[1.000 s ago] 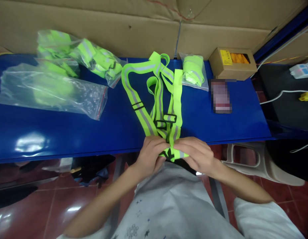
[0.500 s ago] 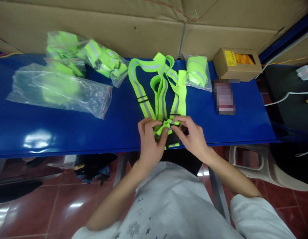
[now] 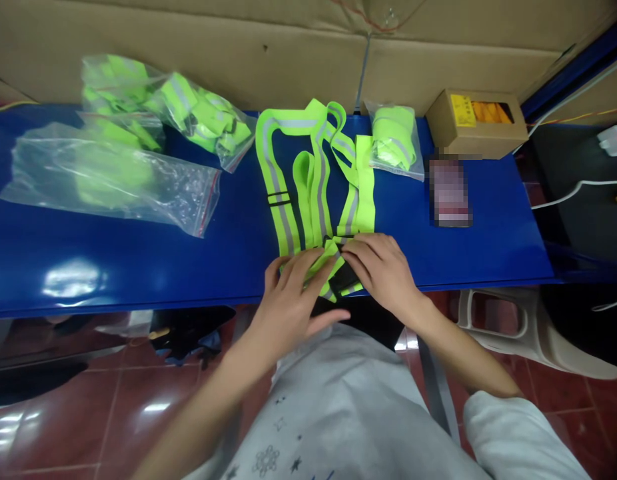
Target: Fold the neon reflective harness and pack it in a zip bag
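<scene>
A neon yellow-green reflective strap harness (image 3: pixel 321 180) with a grey stripe lies in loops on the blue table, its lower end near the front edge. My left hand (image 3: pixel 296 293) rests on the left of that end, fingers spread and flat over the strap, thumb held out to the right. My right hand (image 3: pixel 381 267) has its fingers bent together on the right side, at the strap and a black piece (image 3: pixel 344 277); what the fingertips grip is partly hidden. A black slider buckle (image 3: pixel 279 198) sits on the left loop.
Clear bags with neon straps (image 3: pixel 203 117) lie at the back left, beside a large clear bag (image 3: pixel 178 190). Another bagged strap (image 3: pixel 394 140) is right of the harness. A cardboard box (image 3: pixel 448 137) and a blurred-out flat object (image 3: pixel 449 193) stand at the right of the blue table (image 3: pixel 228 260).
My left hand has opened from a pinch on the strap and now lies flat over it, thumb out. My right hand stays at the harness end, its fingers slightly shifted.
</scene>
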A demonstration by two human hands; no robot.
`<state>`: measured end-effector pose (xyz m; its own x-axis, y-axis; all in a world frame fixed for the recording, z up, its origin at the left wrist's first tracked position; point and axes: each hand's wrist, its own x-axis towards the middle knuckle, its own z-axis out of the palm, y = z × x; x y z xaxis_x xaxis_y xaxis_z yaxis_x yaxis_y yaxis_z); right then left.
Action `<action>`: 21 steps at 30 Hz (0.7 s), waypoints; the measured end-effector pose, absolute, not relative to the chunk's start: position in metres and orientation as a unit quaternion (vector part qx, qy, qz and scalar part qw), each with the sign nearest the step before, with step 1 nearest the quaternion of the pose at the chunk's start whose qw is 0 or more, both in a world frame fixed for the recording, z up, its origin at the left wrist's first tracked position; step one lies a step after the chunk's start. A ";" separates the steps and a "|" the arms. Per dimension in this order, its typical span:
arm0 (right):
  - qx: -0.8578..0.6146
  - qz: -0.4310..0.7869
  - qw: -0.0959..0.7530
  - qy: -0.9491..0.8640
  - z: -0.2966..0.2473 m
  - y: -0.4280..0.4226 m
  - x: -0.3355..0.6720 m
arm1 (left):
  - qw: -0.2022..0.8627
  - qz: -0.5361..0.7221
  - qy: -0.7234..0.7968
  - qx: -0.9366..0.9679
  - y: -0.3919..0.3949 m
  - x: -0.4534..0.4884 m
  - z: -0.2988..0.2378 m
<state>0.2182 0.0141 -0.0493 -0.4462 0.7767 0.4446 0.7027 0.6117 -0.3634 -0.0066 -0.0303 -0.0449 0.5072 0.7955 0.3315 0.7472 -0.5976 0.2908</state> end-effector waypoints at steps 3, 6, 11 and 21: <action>-0.383 0.072 0.238 -0.890 -0.045 0.005 0.233 | 0.036 0.166 0.423 0.890 -0.035 -0.020 -0.049; -0.361 0.082 0.183 -0.911 -0.044 -0.004 0.244 | 0.043 0.173 0.412 0.894 -0.036 -0.025 -0.057; -0.376 0.084 0.171 -0.907 -0.045 -0.010 0.246 | 0.124 0.281 0.397 0.865 -0.039 -0.029 -0.050; -0.408 0.124 0.179 -0.887 -0.041 -0.011 0.236 | 0.223 0.377 0.554 0.709 -0.061 -0.029 -0.042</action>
